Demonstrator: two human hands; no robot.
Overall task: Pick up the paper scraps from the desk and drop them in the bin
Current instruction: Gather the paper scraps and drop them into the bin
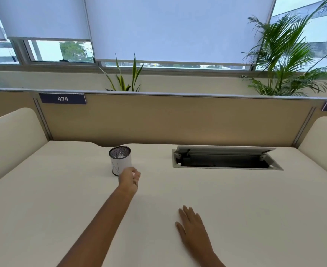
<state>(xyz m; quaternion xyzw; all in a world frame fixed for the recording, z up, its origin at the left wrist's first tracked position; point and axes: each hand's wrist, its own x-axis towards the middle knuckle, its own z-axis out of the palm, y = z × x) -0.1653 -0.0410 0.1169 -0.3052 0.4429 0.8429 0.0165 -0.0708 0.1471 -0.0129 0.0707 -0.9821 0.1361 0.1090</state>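
**Last stretch to the bin**

The left hand [130, 179] is just beside the near right side of the bin [119, 160] and below its rim. Its fingers are curled in, pinching a small white bit at the fingertips, most likely a paper scrap [133, 173]. To finish this step well, the hand should rise and move slightly left until the fingertips are over the middle of the mesh opening. Only then should the fingers part, because a scrap this light could drift and land back on the desk [235, 209]. The bin looks small and light, so the knuckles should stay clear of its wall — a nudge could tip it.

The left arm is stretched far forward and nearly straight, with the wrist bent slightly. The right hand [192, 226] lies palm down on the near desk, well apart from the bin. Its fingers are straight and close together and hold nothing.

White pieces [120, 155] already lie inside the bin, and no loose paper shows on the desk surface.
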